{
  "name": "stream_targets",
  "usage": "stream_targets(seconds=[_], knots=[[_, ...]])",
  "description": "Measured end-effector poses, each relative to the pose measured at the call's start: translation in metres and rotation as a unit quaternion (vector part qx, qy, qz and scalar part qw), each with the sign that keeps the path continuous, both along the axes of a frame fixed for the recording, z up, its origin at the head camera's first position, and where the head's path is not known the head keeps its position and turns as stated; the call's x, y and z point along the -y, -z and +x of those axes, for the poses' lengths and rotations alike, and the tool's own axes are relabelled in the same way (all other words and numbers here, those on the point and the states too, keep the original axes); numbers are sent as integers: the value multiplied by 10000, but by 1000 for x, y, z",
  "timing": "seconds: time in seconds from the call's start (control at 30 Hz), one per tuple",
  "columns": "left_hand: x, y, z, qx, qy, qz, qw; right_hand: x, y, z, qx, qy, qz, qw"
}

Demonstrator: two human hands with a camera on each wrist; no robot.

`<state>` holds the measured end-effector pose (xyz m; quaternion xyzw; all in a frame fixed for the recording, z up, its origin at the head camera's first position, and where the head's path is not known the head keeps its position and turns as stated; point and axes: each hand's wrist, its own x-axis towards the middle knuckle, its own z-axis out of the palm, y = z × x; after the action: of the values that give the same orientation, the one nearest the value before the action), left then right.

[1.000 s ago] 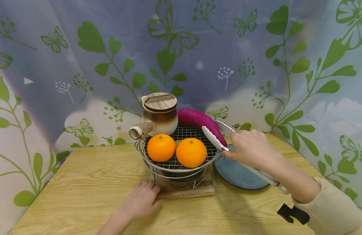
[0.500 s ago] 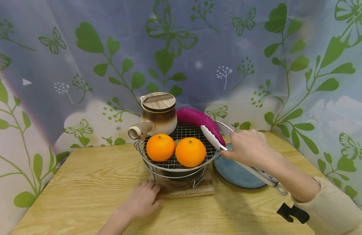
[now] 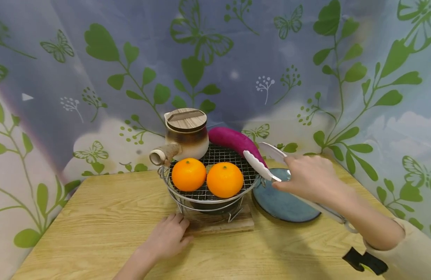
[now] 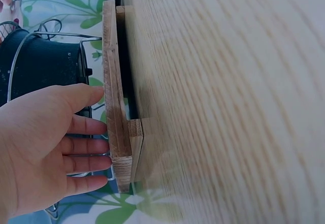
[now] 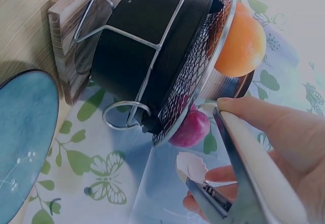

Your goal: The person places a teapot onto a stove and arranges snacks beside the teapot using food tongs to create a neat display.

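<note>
My right hand holds white-tipped tongs. Their two arms stand spread, the near one overlapping the right end of a long purple sweet potato, the far one out to its right. The sweet potato lies on a round wire grill beside a clay pot with a wooden lid. Two oranges, one at the left and one at the right, sit at the grill's front. With straight fingers, my left hand touches the edge of the wooden board beneath the stove.
A blue plate lies on the table right of the stove, below my right forearm. The pot's side handle juts out past the grill's left rim. A patterned cloth hangs close behind the table.
The tongs have shifted right with my right hand and spread wider, leaving a gap between their far arm and the sweet potato, which stays on the grill. My left hand keeps its place.
</note>
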<state>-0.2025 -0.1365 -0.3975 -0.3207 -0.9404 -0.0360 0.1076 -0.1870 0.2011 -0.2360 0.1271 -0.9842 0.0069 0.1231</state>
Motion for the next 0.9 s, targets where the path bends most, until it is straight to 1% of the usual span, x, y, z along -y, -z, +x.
stream_targets(seconds=[0.17,0.4,0.57,0.73,0.9], knots=[[1,1,-1,54,-28,-34,10000,-9,0,5,-26,104,-33,9999],[1,2,-1,110,-33,-22,9999,-25,-4,17,180,265,-221,9992],[1,1,-2,116,-27,-28,9999,-42,-4,19,229,444,-242,9985],[1,1,-2,144,-37,-26,9999,-61,3,16,179,580,-297,9977],[1,1,-2,183,-39,-12,9998,-83,17,9,374,814,-312,9955]])
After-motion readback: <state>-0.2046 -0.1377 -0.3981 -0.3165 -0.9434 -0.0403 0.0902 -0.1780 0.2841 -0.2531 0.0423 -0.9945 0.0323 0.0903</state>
